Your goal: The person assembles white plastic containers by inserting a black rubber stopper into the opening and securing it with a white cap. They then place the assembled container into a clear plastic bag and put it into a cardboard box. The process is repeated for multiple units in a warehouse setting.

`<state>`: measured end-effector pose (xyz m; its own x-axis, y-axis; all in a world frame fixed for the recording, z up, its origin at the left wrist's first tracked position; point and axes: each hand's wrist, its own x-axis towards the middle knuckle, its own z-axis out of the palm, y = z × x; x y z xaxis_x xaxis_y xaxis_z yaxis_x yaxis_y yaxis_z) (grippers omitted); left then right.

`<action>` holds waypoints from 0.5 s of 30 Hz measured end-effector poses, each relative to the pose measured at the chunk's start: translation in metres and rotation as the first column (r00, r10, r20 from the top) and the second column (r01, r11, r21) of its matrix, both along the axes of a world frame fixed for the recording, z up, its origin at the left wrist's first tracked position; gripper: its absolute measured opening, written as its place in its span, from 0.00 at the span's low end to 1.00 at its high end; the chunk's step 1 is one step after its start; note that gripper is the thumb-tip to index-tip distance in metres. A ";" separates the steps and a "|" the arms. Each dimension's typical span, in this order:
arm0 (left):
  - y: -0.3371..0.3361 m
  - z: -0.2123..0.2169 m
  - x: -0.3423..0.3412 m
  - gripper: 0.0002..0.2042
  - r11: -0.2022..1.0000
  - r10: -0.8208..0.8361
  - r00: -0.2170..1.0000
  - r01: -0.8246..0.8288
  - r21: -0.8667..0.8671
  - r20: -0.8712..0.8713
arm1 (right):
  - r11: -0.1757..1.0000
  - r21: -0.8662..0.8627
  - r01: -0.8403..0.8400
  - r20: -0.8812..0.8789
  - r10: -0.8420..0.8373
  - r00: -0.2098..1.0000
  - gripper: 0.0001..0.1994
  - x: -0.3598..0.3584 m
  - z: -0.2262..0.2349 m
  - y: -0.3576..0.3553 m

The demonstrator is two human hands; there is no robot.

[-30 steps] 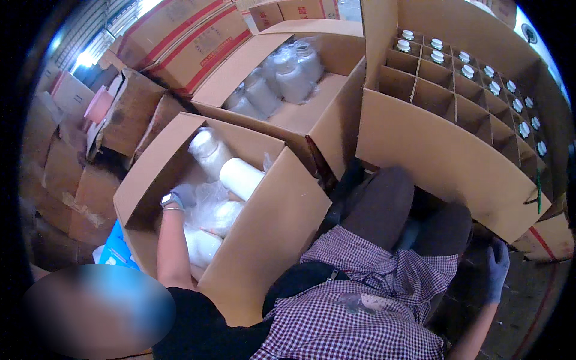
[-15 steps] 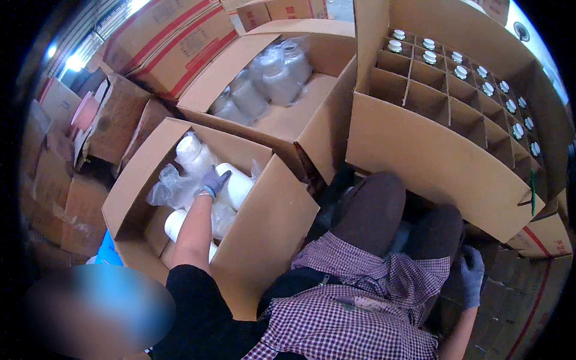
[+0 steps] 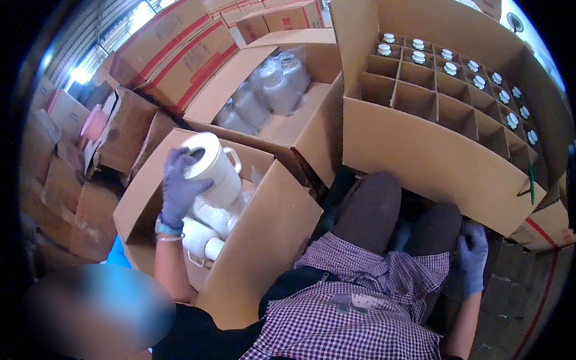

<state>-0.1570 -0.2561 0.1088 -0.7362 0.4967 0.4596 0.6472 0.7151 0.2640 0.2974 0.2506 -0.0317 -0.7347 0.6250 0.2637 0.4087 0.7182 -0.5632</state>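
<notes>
In my gloved left hand [image 3: 179, 192] is a white handled jug [image 3: 221, 174], tilted, its dark round mouth turned toward the hand. My thumb lies across its side and the other fingers are at its rim. The jug is above an open cardboard box [image 3: 264, 234]. Lower in that box lies another white handled jug [image 3: 198, 237], beside a white piece in clear plastic wrap [image 3: 215, 215]. My right hand [image 3: 473, 258], also gloved, hangs beside my right thigh with its fingers curled in, and no object shows in it.
Behind stands an open box [image 3: 324, 120] with several plastic-wrapped translucent containers [image 3: 279, 90]. At the right, a tall divided carton [image 3: 432, 153] holds several bottles with white tops [image 3: 450, 68]. Cardboard boxes [image 3: 174, 54] are stacked at the back left, near a pink tub [image 3: 94, 123].
My left hand has come up out of the near box with the white jug, which lay among the others before. My right hand has stayed by my thigh, its fingers more curled.
</notes>
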 end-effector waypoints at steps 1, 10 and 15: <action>0.015 0.030 0.019 0.26 0.998 -0.062 0.983 0.058 -0.032 -0.174 | 0.998 -0.042 0.056 -0.120 -0.061 0.991 0.13 -0.017 0.018 -0.011; 0.124 0.058 0.126 0.48 0.805 -0.398 0.916 0.375 0.459 -0.049 | 0.044 -0.789 -0.613 -0.614 -0.040 0.788 0.26 -0.133 0.110 -0.114; 0.189 0.030 0.133 0.49 0.674 -0.506 0.840 0.241 0.698 0.198 | 0.493 -0.619 -0.612 -0.723 -0.053 0.689 0.30 -0.118 0.089 -0.078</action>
<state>-0.0245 -0.0674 0.1390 -0.7223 0.4595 0.5168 0.5871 0.0126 0.8094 0.1797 0.1729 0.0575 -0.7861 0.5757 0.2249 -0.3764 -0.1571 -0.9131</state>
